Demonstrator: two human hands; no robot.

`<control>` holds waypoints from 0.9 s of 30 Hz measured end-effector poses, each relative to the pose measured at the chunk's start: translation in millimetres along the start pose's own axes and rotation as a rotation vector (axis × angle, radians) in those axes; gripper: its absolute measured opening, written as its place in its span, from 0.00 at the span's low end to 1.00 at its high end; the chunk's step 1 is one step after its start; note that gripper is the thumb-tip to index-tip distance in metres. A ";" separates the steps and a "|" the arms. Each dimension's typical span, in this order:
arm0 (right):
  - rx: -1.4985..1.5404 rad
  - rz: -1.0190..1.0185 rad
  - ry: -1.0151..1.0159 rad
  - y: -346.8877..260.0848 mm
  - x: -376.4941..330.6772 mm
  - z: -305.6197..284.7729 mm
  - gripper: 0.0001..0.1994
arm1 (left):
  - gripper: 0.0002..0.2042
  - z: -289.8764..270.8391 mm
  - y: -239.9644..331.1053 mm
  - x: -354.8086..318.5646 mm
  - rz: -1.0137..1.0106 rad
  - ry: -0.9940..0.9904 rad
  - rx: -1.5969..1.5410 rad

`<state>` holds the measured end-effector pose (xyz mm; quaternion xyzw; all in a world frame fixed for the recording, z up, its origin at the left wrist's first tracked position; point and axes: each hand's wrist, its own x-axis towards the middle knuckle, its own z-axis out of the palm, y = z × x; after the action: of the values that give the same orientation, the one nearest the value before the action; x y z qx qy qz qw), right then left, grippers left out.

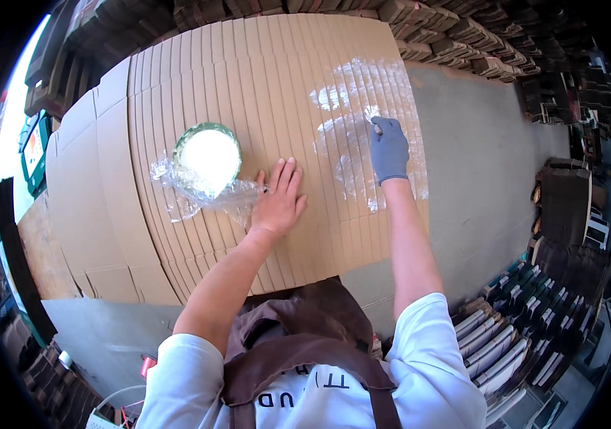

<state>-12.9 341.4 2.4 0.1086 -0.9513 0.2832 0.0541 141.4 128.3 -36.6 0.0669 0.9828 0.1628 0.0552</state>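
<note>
Overlapping cardboard sheets (348, 247) lie fanned out, their edges in a row of narrow strips. Shiny white, glue-like paste (352, 77) is smeared over the strips on the right. In a grey glove, my right hand (390, 149) is closed on a small brush (372, 112); its white bristles point away from me over the smeared area, and the handle is mostly hidden in the fingers. My bare left hand (280, 196) rests flat on the cardboard with fingers apart. Beside it, clear plastic film (189, 187) lies bunched around a round, green-rimmed tub of white paste (209, 159).
A grey tabletop (473, 150) extends to the right of the cardboard. Stacks of brown cardboard pieces (434, 28) stand along the far side. At the lower right are rows of bundled flat pieces (491, 350). A green-framed device (36, 154) stands at the left.
</note>
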 end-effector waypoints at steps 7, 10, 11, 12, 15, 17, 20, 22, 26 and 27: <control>-0.016 -0.287 -0.084 -53.7 -8.4 41.5 0.14 | 0.30 -6.2 1.1 1.1 0.001 -0.017 -0.022; -0.092 -0.024 -0.027 19.6 48.5 19.8 0.16 | 0.31 -6.5 -0.4 2.6 0.012 -0.017 -0.020; -0.118 0.039 -0.032 21.3 61.4 7.1 0.15 | 0.31 -6.3 -0.1 1.6 0.011 -0.010 -0.022; -0.144 0.097 -0.035 18.6 73.0 -2.3 0.15 | 0.31 -7.0 -1.5 1.4 0.004 -0.018 -0.014; 0.082 -0.227 -0.053 -61.1 33.9 45.1 0.14 | 0.31 -5.4 -1.3 -4.8 -0.029 -0.034 0.005; 0.052 -0.265 -0.109 -66.4 30.2 65.6 0.15 | 0.31 -6.0 -2.0 -3.5 -0.036 -0.022 0.011; -0.053 -0.248 -0.006 6.4 77.8 45.7 0.11 | 0.31 -12.3 0.8 -1.0 -0.018 -0.035 0.007; -0.159 0.030 0.029 69.5 114.2 0.7 0.10 | 0.31 -9.6 5.2 7.6 0.001 -0.024 0.023; -0.049 0.135 0.019 68.7 66.4 -36.0 0.11 | 0.31 -4.7 1.9 -0.8 -0.026 -0.050 0.026; 0.207 0.116 0.001 27.2 27.6 -27.4 0.11 | 0.31 -5.2 -0.4 -1.2 -0.035 -0.039 0.031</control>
<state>-45.0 373.9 15.4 0.0582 -0.9218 0.3824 0.0267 141.8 126.1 -31.7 0.0535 0.9850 0.1451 0.0764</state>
